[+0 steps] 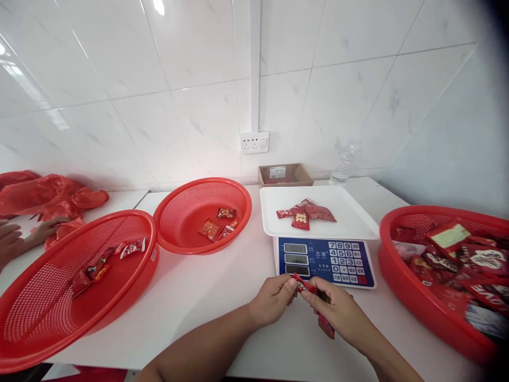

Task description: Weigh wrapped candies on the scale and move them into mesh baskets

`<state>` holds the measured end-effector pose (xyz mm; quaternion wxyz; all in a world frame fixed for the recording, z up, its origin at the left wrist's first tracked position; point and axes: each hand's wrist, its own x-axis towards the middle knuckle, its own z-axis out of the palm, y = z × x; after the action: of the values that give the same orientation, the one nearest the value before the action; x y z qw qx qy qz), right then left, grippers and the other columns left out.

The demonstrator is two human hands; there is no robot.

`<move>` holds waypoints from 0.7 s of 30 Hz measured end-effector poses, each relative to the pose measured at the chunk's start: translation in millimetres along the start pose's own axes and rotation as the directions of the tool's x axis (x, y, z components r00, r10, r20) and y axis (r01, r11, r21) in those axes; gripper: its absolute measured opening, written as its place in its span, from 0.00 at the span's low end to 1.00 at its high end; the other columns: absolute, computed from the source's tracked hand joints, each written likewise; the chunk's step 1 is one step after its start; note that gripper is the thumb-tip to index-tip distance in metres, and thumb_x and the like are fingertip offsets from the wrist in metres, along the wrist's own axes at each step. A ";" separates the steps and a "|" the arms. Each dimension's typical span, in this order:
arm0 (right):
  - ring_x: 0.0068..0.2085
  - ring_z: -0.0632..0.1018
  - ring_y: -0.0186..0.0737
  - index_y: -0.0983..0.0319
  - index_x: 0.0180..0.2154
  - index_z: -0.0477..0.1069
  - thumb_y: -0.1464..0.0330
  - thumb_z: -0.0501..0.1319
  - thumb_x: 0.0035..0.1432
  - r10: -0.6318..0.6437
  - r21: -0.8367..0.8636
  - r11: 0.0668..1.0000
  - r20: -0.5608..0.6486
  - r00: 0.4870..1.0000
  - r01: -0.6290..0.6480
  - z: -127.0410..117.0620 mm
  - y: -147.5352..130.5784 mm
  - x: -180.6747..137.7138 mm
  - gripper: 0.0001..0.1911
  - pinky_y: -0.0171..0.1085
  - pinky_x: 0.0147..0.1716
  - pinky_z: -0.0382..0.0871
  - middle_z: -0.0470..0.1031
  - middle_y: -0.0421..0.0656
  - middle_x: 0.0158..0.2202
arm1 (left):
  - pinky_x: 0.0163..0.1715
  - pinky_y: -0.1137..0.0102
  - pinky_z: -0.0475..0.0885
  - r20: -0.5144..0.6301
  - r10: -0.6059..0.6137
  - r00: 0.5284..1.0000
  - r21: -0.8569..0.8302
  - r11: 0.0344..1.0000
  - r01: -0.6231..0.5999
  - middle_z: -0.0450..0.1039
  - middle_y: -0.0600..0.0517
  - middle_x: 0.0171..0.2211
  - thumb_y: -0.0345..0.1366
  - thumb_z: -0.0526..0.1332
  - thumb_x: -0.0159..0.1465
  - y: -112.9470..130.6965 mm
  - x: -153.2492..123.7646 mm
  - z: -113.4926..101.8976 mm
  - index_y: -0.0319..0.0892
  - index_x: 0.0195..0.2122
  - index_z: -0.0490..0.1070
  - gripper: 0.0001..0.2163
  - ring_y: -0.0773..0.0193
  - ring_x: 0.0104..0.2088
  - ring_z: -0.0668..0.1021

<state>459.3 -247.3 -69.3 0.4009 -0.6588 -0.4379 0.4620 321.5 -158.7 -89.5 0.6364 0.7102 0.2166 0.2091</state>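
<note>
My left hand and my right hand meet just in front of the scale's keypad, both closed on small red snack packets. My left thumb and fingers pinch one end; the right fingers grip the other side, and a further red packet end hangs below the right hand. How many packets are held is partly hidden by the fingers. Behind them stands a digital scale with a blue panel and a white tray. Several red packets lie piled on that tray.
To the right, a red basket is full of packets. Left are two more red baskets, one middle and one nearer, with a few packets each. A cardboard box and plastic bottle stand behind. Another person's hands touch red bags.
</note>
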 end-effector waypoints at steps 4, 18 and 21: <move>0.13 0.62 0.29 0.58 0.22 0.57 0.51 0.59 0.50 0.006 0.001 1.000 -0.048 0.999 -0.006 -0.1 -2.5 -2.1 0.20 0.30 0.12 0.53 0.55 0.30 0.17 | 0.25 0.72 0.59 0.033 -0.007 0.999 -0.028 1.000 0.008 0.59 0.56 0.20 0.61 0.46 0.60 1.4 0.5 -0.1 0.42 0.23 0.58 0.25 0.69 0.23 0.63; 0.25 0.67 0.34 0.60 0.28 0.68 0.48 0.55 0.53 -0.024 -0.013 1.000 0.000 1.000 0.024 -1.9 -5.7 -3.7 0.21 0.33 0.23 0.62 0.63 0.37 0.23 | 0.24 0.72 0.60 0.021 -0.063 0.998 -0.137 0.988 0.066 0.60 0.56 0.19 0.61 0.50 0.58 2.1 3.4 0.0 0.41 0.24 0.60 0.25 0.69 0.21 0.64; 0.24 0.66 0.34 0.60 0.30 0.69 0.49 0.55 0.54 -0.010 -0.027 1.000 0.076 0.997 0.013 -2.7 -8.0 -4.8 0.21 0.33 0.24 0.63 0.63 0.36 0.23 | 0.23 0.72 0.59 0.024 -0.069 0.997 -0.159 0.985 0.072 0.60 0.56 0.19 0.61 0.52 0.57 0.8 3.7 -0.4 0.41 0.25 0.61 0.24 0.70 0.21 0.63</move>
<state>459.4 -249.9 -60.0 0.3775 -0.6439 -0.4630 0.4781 324.3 -156.4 -88.7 0.7001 0.6508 0.2182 0.1965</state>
